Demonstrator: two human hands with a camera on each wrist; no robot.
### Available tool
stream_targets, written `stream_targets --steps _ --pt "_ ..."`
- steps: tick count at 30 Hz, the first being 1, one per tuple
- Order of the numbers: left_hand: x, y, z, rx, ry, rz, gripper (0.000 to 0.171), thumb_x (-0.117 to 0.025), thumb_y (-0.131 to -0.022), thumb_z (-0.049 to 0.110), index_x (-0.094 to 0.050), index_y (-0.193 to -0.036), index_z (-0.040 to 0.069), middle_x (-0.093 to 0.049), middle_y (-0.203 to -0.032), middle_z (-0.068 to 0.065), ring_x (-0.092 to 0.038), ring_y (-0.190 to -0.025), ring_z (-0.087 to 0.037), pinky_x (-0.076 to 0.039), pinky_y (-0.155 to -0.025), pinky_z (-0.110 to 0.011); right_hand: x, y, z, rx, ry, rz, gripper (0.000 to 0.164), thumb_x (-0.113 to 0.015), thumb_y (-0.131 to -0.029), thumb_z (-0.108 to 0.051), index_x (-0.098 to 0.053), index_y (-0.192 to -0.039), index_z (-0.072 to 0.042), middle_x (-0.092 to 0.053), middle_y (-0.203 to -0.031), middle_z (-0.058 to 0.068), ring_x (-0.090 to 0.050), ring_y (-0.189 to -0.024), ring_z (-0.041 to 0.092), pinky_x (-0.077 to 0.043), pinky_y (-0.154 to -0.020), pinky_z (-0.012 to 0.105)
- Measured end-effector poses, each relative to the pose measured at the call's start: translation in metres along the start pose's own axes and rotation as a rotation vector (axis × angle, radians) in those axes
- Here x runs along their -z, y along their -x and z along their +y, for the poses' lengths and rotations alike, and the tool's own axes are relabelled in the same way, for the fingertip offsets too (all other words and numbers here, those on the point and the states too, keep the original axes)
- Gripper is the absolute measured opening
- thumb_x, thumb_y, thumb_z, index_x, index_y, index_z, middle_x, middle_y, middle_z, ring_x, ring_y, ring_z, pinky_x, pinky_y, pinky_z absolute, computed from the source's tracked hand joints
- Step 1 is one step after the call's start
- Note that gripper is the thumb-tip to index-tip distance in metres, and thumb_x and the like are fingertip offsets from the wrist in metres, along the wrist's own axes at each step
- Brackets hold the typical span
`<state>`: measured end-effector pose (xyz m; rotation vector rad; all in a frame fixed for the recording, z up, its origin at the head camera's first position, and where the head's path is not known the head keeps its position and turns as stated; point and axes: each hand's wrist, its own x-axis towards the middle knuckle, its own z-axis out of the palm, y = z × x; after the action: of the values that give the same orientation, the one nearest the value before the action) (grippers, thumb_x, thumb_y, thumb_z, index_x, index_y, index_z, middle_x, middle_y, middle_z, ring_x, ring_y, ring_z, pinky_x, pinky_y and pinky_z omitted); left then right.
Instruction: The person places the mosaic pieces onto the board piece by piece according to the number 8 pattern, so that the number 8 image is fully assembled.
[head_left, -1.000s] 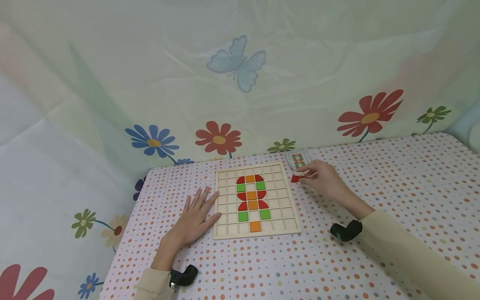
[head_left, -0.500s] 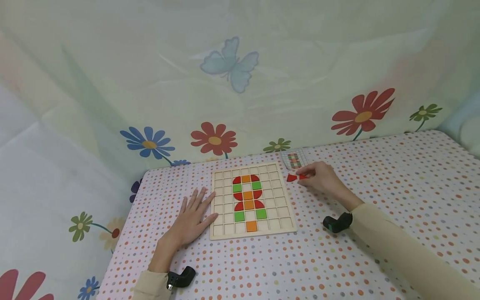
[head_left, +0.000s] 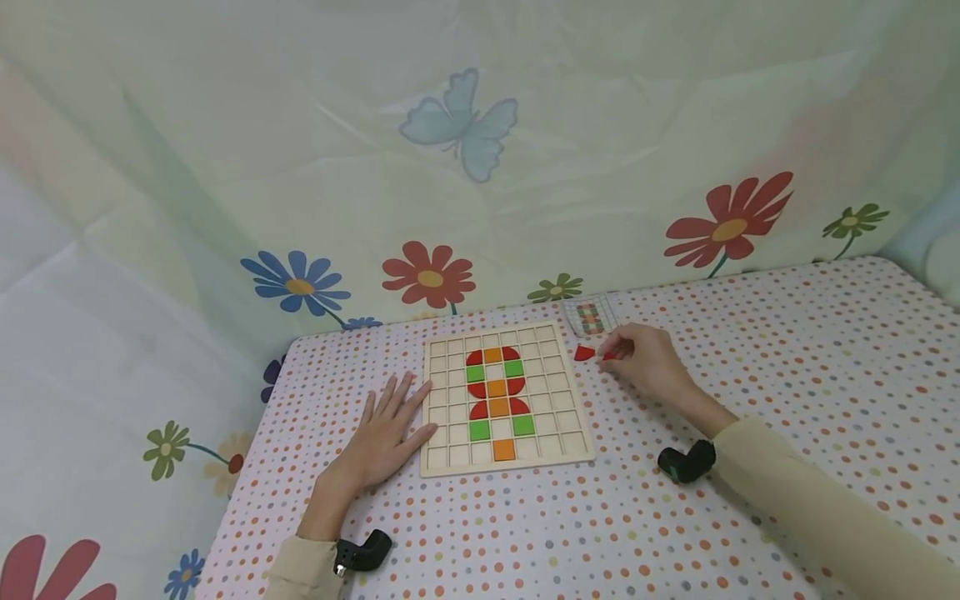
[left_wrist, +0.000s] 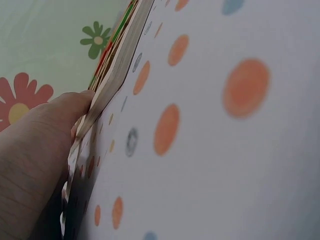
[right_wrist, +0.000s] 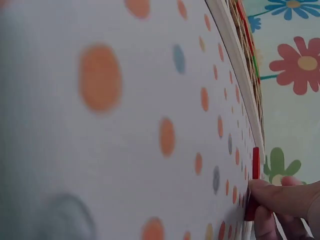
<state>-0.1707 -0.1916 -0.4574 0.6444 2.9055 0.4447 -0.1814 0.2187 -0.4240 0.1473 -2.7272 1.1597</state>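
The square wooden grid board [head_left: 573,417] holds red curved-edge, orange square and green square tiles in its middle columns. My left hand [head_left: 378,446] rests flat on the table at the board's left side, fingers spread, with thumb and index finger right at its edge. Off the board's upper right, my right hand [head_left: 648,362] pinches a red tile [head_left: 610,356] between thumb and fingers; most of that tile is covered. Just left of those fingertips a second red tile [head_left: 584,353], with one curved side, lies on the table. The right wrist view shows the pinched red tile [right_wrist: 251,210] low, under the thumb.
Behind the right hand lies a small pattern card [head_left: 590,317] printed with a similar coloured design. A dotted cloth [head_left: 510,533] covers the table. At the back hangs a flowered curtain [head_left: 600,125].
The two red tiles, close together a second ago, now lie slightly apart, the pinched one to the right. My left hand stays at the board's edge. The head view has shifted a little.
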Motion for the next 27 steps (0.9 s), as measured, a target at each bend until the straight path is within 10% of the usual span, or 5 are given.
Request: stream_targets --steps 27 --pt "0.001 0.001 0.0 0.0 0.015 -0.005 0.073 -0.047 -0.107 0.055 -0.026 -0.168 0.022 -0.008 -0.176 -0.01 0.0 -0.162 -0.033 0.002 -0.128 -0.06 -0.055 0.055 -0.069 0.234 -0.28 -0.424 0.016 -0.073 -0.094 0.002 -0.083 -0.106 -0.003 -0.066 -0.087 -0.006 -0.051 -0.079 0.006 -0.049 -0.068 0.018"
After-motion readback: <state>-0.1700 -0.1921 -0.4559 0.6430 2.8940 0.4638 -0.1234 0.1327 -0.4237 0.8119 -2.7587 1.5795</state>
